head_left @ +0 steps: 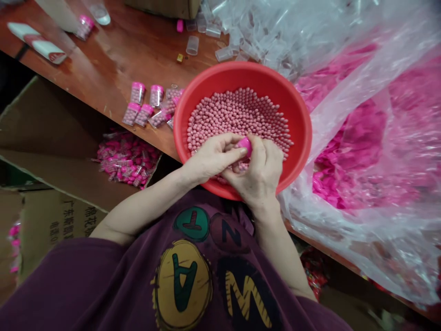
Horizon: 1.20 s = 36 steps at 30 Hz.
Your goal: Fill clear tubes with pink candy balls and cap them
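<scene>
A red plastic basin (296, 115) sits at the near edge of a wooden table, full of small pink beads (237, 112). Both my hands meet over its near rim. My left hand (212, 156) is closed around a small container that is mostly hidden by my fingers. My right hand (258, 172) pinches a bright pink cap (245, 144) on top of that container. Filled clear vials with pink caps (146, 103) lie in a loose group on the table just left of the basin.
A big clear plastic bag of pink caps (358, 138) fills the right side. Empty clear vials (220, 37) lie behind the basin. Below the table's left edge an open cardboard box (127, 158) holds many filled vials. A white and red object (36, 43) lies far left.
</scene>
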Motion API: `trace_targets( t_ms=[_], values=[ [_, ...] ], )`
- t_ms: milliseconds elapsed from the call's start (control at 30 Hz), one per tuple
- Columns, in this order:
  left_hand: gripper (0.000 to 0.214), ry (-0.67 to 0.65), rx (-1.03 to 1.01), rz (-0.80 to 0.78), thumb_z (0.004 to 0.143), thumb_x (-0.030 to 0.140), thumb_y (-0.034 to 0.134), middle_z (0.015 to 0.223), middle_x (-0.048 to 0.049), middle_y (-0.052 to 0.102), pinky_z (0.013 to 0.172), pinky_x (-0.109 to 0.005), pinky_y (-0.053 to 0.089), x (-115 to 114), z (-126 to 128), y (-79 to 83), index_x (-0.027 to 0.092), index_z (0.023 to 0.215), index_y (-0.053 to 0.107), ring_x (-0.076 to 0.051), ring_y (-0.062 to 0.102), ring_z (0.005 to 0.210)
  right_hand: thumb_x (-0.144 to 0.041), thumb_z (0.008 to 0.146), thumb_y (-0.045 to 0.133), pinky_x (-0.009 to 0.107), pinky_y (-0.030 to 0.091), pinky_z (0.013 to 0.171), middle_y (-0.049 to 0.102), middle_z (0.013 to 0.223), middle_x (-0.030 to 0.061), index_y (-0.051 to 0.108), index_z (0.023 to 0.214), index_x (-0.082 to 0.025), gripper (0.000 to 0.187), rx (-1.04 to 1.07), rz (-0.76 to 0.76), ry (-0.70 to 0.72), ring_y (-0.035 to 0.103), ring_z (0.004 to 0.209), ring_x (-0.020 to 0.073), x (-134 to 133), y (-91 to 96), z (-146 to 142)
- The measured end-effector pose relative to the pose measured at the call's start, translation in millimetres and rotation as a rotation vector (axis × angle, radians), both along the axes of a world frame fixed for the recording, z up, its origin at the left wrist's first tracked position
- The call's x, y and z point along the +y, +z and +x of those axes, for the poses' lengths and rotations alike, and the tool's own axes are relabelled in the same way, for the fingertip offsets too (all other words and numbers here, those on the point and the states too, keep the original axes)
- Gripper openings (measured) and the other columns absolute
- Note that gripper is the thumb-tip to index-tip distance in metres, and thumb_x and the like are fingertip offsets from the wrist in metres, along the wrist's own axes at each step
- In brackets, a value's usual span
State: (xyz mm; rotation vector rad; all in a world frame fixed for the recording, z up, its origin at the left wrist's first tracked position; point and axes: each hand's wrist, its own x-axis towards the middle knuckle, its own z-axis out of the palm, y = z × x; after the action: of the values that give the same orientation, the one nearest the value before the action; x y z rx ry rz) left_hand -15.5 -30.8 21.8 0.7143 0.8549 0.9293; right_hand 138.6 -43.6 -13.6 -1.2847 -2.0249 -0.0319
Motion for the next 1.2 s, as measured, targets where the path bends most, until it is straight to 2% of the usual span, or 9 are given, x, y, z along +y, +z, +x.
trace_targets(
  t_ms=[100,200,300,367,467,600,833,1000,1200],
  values=[
    [0.016,0.046,0.074,0.142,0.101,0.021,0.080,0.089,-0.0010,0.071,0.066,-0.026,0.054,2.5,-6.5,7.8,0.018,0.115,0.072,-0.013,0.065,0.071,-0.056,0.094,0.079,0.061,0.061,0.101,0.074,0.132,0.0177,0.057,0.157,-0.023,0.074,0.059,-0.122,0.147,0.073,0.115,0.0392,9.6,11.4,12.6],
    [0.024,0.303,0.241,0.402,0.106,0.030,0.080,0.095,-0.0015,0.072,0.069,-0.032,0.052,16.5,-40.9,13.9,0.026,0.127,0.070,-0.016,0.062,0.076,-0.059,0.097,0.080,0.055,0.063,0.097,0.069,0.145,0.0157,0.048,0.167,-0.030,0.082,0.197,-0.311,0.256,0.074,0.110,0.0332,30.3,23.3,36.8],
    [0.031,0.611,0.580,0.560,0.108,0.026,0.078,0.100,0.0038,0.072,0.084,-0.033,0.052,34.3,-95.1,10.6,0.031,0.135,0.064,-0.016,0.062,0.091,-0.045,0.107,0.070,0.053,0.063,0.099,0.075,0.126,0.0112,0.069,0.145,-0.029,0.041,0.143,-0.398,0.158,0.073,0.104,0.0296,47.3,25.4,56.1],
    [0.031,0.633,0.913,0.499,0.105,0.018,0.081,0.111,0.0064,0.071,0.112,-0.034,0.048,41.5,-122.6,6.0,0.027,0.128,0.064,-0.017,0.059,0.111,-0.030,0.106,0.065,0.055,0.062,0.104,0.077,0.123,0.0123,0.077,0.129,-0.025,0.027,-0.016,-0.450,0.153,0.072,0.110,0.0314,50.6,19.6,57.7],
    [0.039,0.564,1.260,0.498,0.105,0.005,0.070,0.142,-0.0008,0.067,0.133,-0.040,0.034,43.0,-126.9,2.4,0.020,0.141,0.065,-0.021,0.050,0.140,-0.013,0.096,0.064,0.058,0.061,0.109,0.074,0.138,0.0175,0.077,0.134,-0.020,0.041,-0.296,-0.541,0.194,0.069,0.118,0.0352,47.9,7.3,47.0],
    [0.025,0.283,0.983,0.693,0.095,0.005,0.072,0.119,-0.0060,0.077,0.116,-0.041,0.048,41.7,-77.9,-0.2,0.019,0.114,0.079,-0.026,0.066,0.121,-0.009,0.088,0.064,0.055,0.061,0.109,0.074,0.126,0.0183,0.074,0.133,-0.014,0.046,-0.337,-0.625,0.221,0.069,0.116,0.0348,48.3,-0.5,40.2],
    [0.031,-0.167,0.632,0.754,0.084,0.006,0.072,0.109,-0.0063,0.074,0.104,-0.039,0.054,37.9,-14.2,-7.7,0.020,0.110,0.081,-0.025,0.068,0.106,-0.047,0.104,0.073,0.045,0.070,0.093,0.076,0.138,0.0089,0.045,0.161,-0.033,0.065,0.449,-0.607,0.294,0.079,0.109,0.0247,54.2,-12.1,58.1],
    [0.032,-0.167,0.592,0.828,0.089,0.017,0.078,0.116,-0.0073,0.073,0.103,-0.037,0.054,35.5,-8.4,-3.2,0.022,0.120,0.084,-0.025,0.068,0.109,-0.069,0.111,0.060,0.047,0.072,0.090,0.081,0.125,0.0084,0.055,0.156,-0.032,0.058,0.644,-0.592,0.199,0.081,0.101,0.0236,50.2,-19.4,58.5],
    [0.009,-0.075,0.606,0.712,0.094,0.028,0.085,0.086,-0.0046,0.075,0.076,-0.030,0.049,48.6,-8.9,6.7,0.019,0.095,0.087,-0.017,0.061,0.078,-0.065,0.114,0.060,0.043,0.074,0.085,0.084,0.121,0.0056,0.069,0.139,-0.030,0.044,0.778,-0.663,0.266,0.084,0.099,0.0224,34.1,0.6,48.6]
  ],
)
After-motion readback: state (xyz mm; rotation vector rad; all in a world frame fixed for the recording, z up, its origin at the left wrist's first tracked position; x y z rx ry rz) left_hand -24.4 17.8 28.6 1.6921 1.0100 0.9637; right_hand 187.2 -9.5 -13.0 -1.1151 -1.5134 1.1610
